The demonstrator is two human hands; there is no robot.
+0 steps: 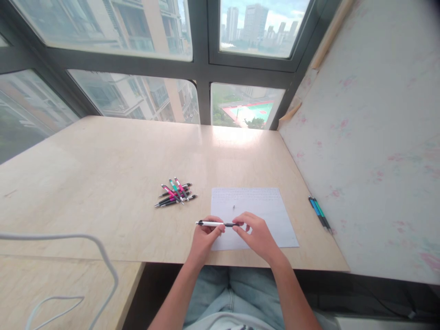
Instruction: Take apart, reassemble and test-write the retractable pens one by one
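Observation:
Between my two hands a white and black ballpoint pen (211, 223) lies level, just above the near left part of a sheet of paper (264, 217). My left hand (208, 233) is closed around the white barrel. The fingers of my right hand (252, 229) pinch the dark grip end. Whether the two pen halves are joined cannot be made out. On the paper beyond the pen sits a tiny dark piece (234, 207), too small to name. Faint lines of writing run along the sheet's far edge.
Left of the paper is a loose pile of several pens (175, 192), pink, green, purple and black. Two blue and green pens (319, 213) lie by the right wall. A white cable (68, 237) arches over the table (103, 169) at left. Windows border the far edge.

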